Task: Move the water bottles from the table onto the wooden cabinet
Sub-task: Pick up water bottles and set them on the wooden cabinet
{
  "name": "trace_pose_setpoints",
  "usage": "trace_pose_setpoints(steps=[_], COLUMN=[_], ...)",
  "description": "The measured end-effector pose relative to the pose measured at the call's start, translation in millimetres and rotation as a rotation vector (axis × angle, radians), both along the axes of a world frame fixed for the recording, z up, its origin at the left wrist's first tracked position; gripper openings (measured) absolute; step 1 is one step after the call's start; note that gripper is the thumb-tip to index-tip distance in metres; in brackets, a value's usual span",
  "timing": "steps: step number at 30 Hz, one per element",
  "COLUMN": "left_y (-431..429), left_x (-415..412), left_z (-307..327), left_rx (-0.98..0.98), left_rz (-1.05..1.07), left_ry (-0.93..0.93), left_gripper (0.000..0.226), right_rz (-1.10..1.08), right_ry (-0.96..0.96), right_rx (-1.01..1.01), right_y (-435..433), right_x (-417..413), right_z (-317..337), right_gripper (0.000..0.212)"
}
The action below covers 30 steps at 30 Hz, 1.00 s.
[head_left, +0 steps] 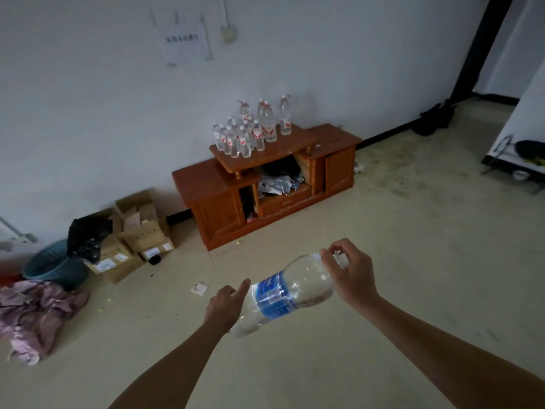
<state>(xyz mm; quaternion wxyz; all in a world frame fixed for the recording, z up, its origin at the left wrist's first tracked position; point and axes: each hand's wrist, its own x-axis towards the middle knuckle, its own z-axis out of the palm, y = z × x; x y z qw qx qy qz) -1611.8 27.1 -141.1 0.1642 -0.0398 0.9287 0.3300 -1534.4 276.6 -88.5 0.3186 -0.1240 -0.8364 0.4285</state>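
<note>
Tilted, clear, blue-labelled water bottle, neck in right hand

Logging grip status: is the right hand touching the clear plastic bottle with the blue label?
Touching. Head view: the right hand curls its fingers round the cap end of the clear blue-labelled plastic bottle.

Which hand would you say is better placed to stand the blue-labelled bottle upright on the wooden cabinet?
Probably the right hand: it grips the blue-labelled bottle at the neck, so the bottle can hang upright. The left hand holds the base end, which must land on the wooden cabinet.
</note>
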Motion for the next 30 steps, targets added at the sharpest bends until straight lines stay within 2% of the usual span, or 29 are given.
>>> trace_pose_setpoints(steps=[9, 13, 20, 24, 30], left_y=[119, 177, 231, 252, 290], left_x=[-207, -318, -451, -554, -717], left_z=[-29, -25, -13, -36, -42], left_rx=[0.058, 0.091, 0.150, 0.177, 0.125], left_rz=[-0.018, 0.036, 0.085, 0.071, 0.023], left_ry=[-0.033, -0.077, -0.106, -0.109, -0.159], left_gripper=[0.058, 0.059, 0.054, 0.068, 0.055], right_rz=[-0.023, -0.009, 0.069, 0.059, -0.020], right_ry=[-0.035, -0.065, -0.102, -0.097, -0.145], right_rx=[0.053, 0.087, 0.148, 0.171, 0.145], right_y=[119, 179, 235, 259, 291], right_x=[-210, -330, -482, -579, -730], right_z=[-27, -11, -5, -15, -22], right_gripper=[0.027, 0.024, 0.030, 0.026, 0.027])
